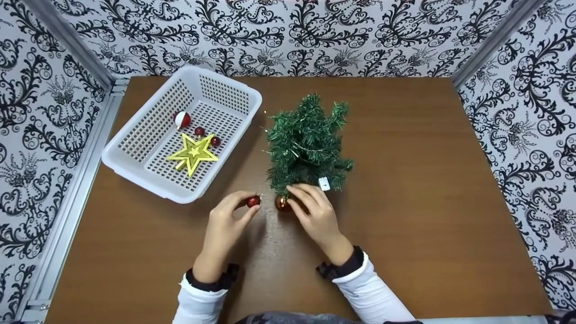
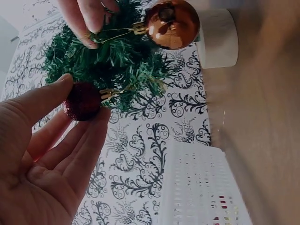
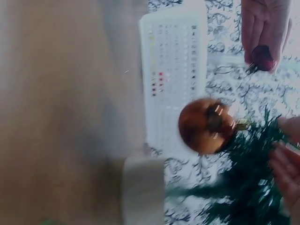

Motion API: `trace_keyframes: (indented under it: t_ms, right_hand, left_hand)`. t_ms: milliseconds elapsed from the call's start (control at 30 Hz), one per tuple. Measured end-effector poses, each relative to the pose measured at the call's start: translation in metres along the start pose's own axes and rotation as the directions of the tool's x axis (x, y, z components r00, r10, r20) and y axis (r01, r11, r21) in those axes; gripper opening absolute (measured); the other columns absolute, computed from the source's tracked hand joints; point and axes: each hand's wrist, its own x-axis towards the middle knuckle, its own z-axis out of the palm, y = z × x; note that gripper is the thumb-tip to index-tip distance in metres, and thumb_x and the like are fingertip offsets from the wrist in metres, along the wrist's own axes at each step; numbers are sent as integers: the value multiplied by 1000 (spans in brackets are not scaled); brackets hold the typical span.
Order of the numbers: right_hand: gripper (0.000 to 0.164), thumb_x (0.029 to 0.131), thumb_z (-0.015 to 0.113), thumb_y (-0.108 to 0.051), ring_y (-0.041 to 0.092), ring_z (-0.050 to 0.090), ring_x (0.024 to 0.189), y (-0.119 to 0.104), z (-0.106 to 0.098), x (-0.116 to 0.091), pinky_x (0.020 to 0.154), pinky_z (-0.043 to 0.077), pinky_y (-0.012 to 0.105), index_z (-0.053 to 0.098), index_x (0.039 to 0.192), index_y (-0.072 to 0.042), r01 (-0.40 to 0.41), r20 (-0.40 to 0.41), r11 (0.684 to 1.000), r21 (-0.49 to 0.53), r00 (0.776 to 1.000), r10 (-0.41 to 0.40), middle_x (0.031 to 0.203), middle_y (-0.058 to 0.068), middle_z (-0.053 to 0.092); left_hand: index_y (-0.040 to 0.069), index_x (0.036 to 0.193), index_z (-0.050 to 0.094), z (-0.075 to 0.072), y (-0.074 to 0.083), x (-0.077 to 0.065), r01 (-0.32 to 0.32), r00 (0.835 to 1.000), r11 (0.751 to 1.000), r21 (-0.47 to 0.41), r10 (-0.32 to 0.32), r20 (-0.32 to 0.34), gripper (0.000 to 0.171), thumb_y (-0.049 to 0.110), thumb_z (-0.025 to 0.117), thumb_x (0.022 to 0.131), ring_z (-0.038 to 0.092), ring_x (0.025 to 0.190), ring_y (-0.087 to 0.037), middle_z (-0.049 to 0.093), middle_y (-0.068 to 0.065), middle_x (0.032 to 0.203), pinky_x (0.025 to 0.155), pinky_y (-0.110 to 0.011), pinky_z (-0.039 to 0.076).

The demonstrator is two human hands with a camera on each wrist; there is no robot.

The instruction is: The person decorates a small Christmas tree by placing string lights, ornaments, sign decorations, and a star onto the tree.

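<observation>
My left hand (image 1: 225,225) pinches a small red glittery bauble (image 2: 84,101) between thumb and fingertips. The bauble's gold cap points toward a small green artificial Christmas tree (image 1: 310,139). At the tree's near side, my right hand (image 1: 317,213) pinches the thin gold string (image 2: 115,35) of a shiny copper bauble (image 2: 172,24). This copper bauble hangs by its gold cap below the right fingertips, next to the lower branches. Whether its string loops round a branch, I cannot tell. In the right wrist view, only the fingertips (image 3: 286,164) of that hand show.
A white perforated basket (image 1: 225,173) stands left of the tree. It holds a gold star (image 1: 193,154), a red-and-white bauble (image 1: 182,119) and small red baubles (image 1: 215,141). The tree has a pale round base (image 2: 219,40). Patterned panels border the brown table (image 1: 418,202).
</observation>
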Motion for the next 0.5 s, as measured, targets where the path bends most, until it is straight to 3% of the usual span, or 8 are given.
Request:
trace_keyframes:
  t_ms: [133, 233, 300, 367, 433, 467, 500]
  right_hand:
    - [22, 73, 70, -4, 28, 60, 84, 1, -16, -7, 78, 50, 31, 67, 93, 3, 108, -191, 992, 70, 977, -93, 92, 18, 64]
    - [22, 79, 67, -10, 33, 58, 79, 5, -31, -14, 77, 50, 33, 64, 86, 10, 79, -327, 994, 70, 944, -52, 85, 24, 62]
    - [29, 81, 65, -14, 31, 56, 84, 16, -38, -24, 81, 47, 32, 60, 90, 13, -30, -367, 994, 109, 928, 68, 87, 25, 60]
    - [31, 80, 64, -8, 30, 53, 90, 30, -42, -35, 84, 45, 33, 53, 99, 15, -172, -357, 960, 221, 902, 244, 94, 27, 56]
    - [38, 79, 65, -4, 28, 49, 100, 44, -47, -41, 89, 41, 33, 48, 109, 13, -357, -258, 893, 274, 867, 426, 105, 27, 51]
    - [43, 79, 64, -4, 28, 46, 105, 51, -50, -43, 92, 39, 34, 45, 114, 11, -456, -170, 847, 274, 844, 509, 111, 26, 47]
    - [47, 79, 65, -5, 28, 43, 110, 57, -52, -43, 94, 37, 36, 42, 119, 9, -554, -70, 794, 251, 807, 586, 117, 25, 43]
  left_hand:
    - [5, 97, 65, -2, -1, -4, 28, 999, 1000, 3, -28, -14, 26, 11, 73, 73, 60, 89, -11, 64, -4, 96, 79, -14, 49]
    - [6, 97, 65, -3, -2, -6, 38, 999, 999, 9, -37, -17, 25, 10, 72, 73, 59, 89, -9, 64, -3, 96, 80, -11, 47]
    - [6, 97, 65, -3, -2, -6, 39, 999, 999, 7, -39, -25, 24, 10, 72, 74, 59, 89, -8, 64, -2, 96, 80, -12, 47]
    - [5, 97, 65, -2, -3, -6, 48, 998, 999, 0, -48, -32, 25, 10, 72, 73, 59, 89, -9, 64, -2, 96, 80, -12, 47]
    - [5, 97, 65, -1, -3, -7, 55, 998, 998, -8, -55, -38, 25, 9, 72, 73, 60, 89, -10, 64, -3, 96, 80, -13, 48]
    - [5, 97, 65, -1, -3, -7, 59, 998, 998, -12, -59, -38, 26, 9, 73, 73, 60, 89, -10, 65, -3, 96, 80, -13, 48]
    - [5, 97, 65, -1, -4, -8, 59, 997, 998, -14, -59, -40, 26, 9, 73, 72, 60, 89, -11, 65, -3, 96, 80, -13, 48]
